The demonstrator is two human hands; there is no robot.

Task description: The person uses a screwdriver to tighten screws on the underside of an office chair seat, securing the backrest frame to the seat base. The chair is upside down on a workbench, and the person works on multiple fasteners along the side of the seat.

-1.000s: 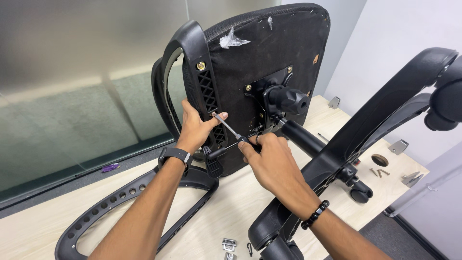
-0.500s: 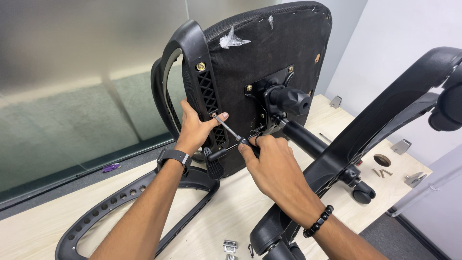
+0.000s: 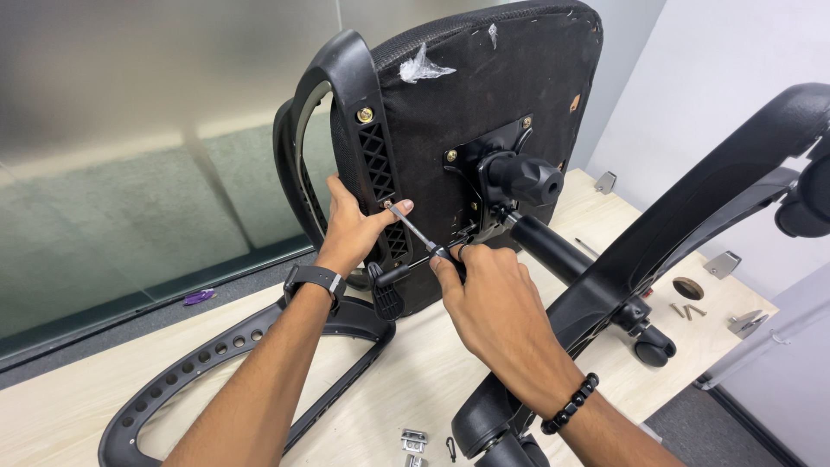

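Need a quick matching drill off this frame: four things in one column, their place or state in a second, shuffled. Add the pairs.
Things:
1. left hand
2. right hand
3. loose armrest frame
4. loose screws

Places or states:
A. lying flat on the wooden table, under the left forearm
B. on the table near the round hole at the far right
C. gripping the handle end of the hex key
D. thumb at the key's tip, against the seat's armrest bracket

Pairs: 1-D, 2-C, 3-A, 4-B
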